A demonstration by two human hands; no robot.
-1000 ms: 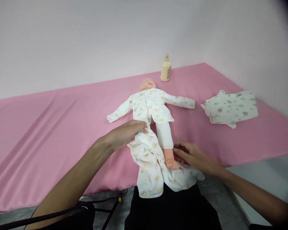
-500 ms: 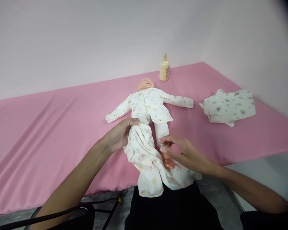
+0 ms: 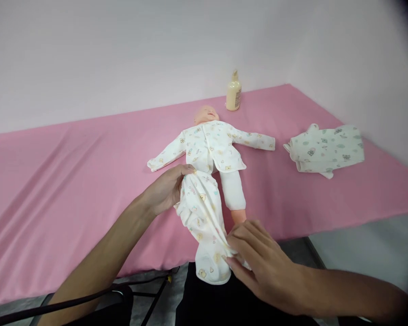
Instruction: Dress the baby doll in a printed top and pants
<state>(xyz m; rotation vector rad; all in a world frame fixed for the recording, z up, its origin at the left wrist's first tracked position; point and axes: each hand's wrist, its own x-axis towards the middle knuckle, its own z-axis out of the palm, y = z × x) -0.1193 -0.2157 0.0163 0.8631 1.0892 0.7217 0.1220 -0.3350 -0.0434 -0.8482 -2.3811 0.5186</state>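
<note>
A baby doll [image 3: 206, 114] lies on its back in a white printed jacket [image 3: 207, 147], arms spread. Matching baby pants [image 3: 201, 222] cover the leg at the left and drape over the table's front edge. My left hand [image 3: 169, 189] pinches the pants' top edge near the jacket hem. Lower down, my right hand [image 3: 263, 260] grips the bunched fabric of the pants in closed fingers. The doll's other leg [image 3: 233, 190] is wrapped in white cloth, with the lower shin bare; its foot is hidden behind my right hand.
A pink sheet [image 3: 88, 194] covers the table. A cream pump bottle [image 3: 233, 96] stands beyond the doll's head by the wall. Folded printed baby clothing [image 3: 329, 149] lies at the right. A black cable [image 3: 71, 299] and a table leg [image 3: 154, 303] show below the front edge.
My right hand has moved down toward me from the doll's shin and closed on the pants fabric. That doll leg has swung slightly right. My left hand keeps its hold.
</note>
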